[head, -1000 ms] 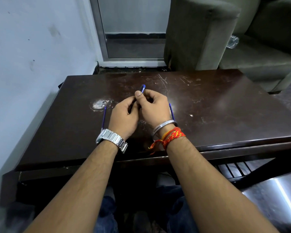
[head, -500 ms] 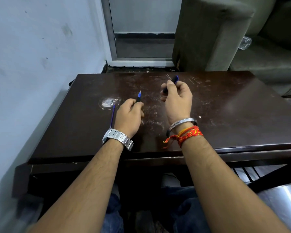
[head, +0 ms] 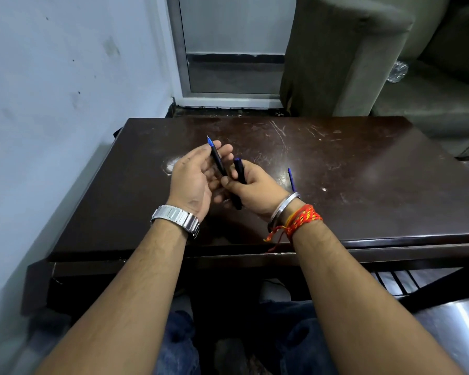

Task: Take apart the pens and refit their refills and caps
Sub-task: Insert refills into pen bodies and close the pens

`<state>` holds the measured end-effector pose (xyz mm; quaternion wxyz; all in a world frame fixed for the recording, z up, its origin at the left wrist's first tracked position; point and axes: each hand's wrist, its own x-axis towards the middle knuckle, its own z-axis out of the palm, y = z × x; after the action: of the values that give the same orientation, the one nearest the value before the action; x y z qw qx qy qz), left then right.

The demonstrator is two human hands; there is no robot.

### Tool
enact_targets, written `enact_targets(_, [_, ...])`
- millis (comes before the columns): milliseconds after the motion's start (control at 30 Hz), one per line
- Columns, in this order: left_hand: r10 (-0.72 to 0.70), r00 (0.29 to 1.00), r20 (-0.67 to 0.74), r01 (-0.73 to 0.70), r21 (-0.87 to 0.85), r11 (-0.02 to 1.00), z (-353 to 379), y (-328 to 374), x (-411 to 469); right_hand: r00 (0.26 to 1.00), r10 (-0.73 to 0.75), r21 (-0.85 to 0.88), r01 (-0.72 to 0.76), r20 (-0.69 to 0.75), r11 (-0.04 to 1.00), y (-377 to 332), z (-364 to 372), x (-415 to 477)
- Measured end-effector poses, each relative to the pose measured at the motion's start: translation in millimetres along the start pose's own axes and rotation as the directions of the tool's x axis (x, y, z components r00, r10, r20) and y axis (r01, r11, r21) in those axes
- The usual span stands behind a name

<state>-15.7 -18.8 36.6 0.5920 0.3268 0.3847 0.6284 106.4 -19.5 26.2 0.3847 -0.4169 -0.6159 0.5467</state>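
Two parts, uncapped: your left hand (head: 194,175) pinches the pen (head: 216,159), tip toward 11 o'clock, exposed for dismantling; right hand (head: 251,186) grips the cap (head: 239,170) clear.

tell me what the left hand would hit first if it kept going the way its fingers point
The left hand points away and slightly right, holding the uncapped pen. Ahead lies only bare scratched table, then its far edge. The way looks free, though height above the top is hard to judge.
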Motion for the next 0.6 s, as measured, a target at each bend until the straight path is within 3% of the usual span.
enact_targets(133, [0.020,1.000,0.016,-0.021,0.090,0.996,-4,-4,1,1.000,0.016,-0.010,-0.016,0.018,1.000,2,-4,-4])
enact_targets(267, [0.076,0.993,-0.096,-0.069,0.072,0.995,-5,-6,6,0.988,0.081,-0.197,-0.107,-0.135,0.975,4,-5,2])
enact_targets(333, [0.119,0.984,-0.131,-0.107,0.094,0.990,-9,-7,9,0.955,0.190,-0.427,-0.273,-0.226,0.862,8,-10,6])
enact_targets(433, [0.135,0.980,-0.145,-0.115,0.141,0.983,-13,-10,11,0.925,0.140,-0.755,-0.371,-0.353,0.541,19,-13,5])
enact_targets(500, [0.136,0.980,-0.145,-0.111,0.167,0.980,-14,-12,12,0.925,0.123,-0.788,-0.372,-0.360,0.491,24,-14,7])
enact_targets(600, [0.126,0.984,-0.128,-0.100,0.193,0.976,-11,-13,10,0.922,0.140,-0.773,-0.379,-0.360,0.510,27,-17,10])
